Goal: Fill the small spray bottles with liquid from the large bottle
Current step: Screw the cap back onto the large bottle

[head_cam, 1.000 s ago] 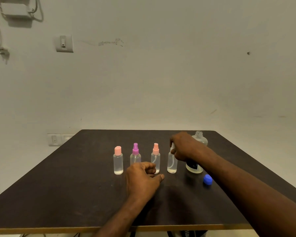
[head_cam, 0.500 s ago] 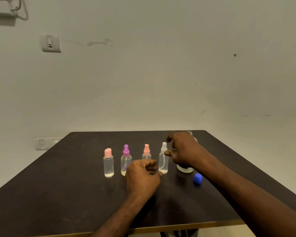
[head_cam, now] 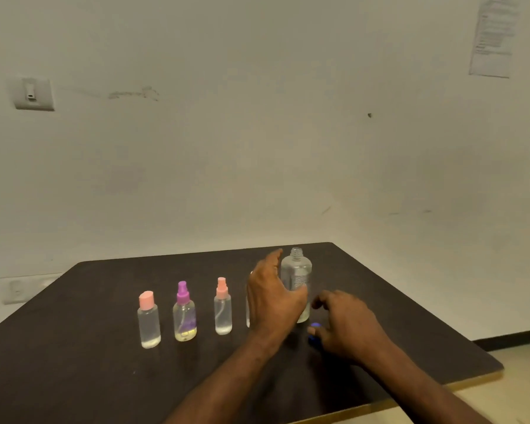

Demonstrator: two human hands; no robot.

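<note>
Dark table point(head_cam: 74, 347), view from the near edge. Four small spray bottles stand upright in a row across the middle of the table, roughly parallel to the near edge. From the left: a bottle with a pink flat cap point(head_cam: 148, 319), a bottle with a purple sprayer point(head_cam: 184, 312) holding yellowish liquid at its base, a bottle with a pink sprayer point(head_cam: 223, 307), and a fourth bottle point(head_cam: 248, 313) mostly hidden behind the left hand; only a sliver of its side shows. The first three each hold some liquid low in the body. Large clear bottle point(head_cam: 296, 275) stands upright at the right end of the row, toward the far right corner, neck uncapped. Left hand point(head_cam: 273, 296) is raised on edge beside the large bottle, fingers spread and extended, palm facing it; whether it touches the bottle cannot be told. Right hand point(head_cam: 346, 324) rests low on the table just right of the large bottle, fingers curled down over a blue cap point(head_cam: 315, 332), fingertips on it. On the wall behind: a switch plate point(head_cam: 34, 93) at left, a printed sheet point(head_cam: 493, 38) at upper right.
</note>
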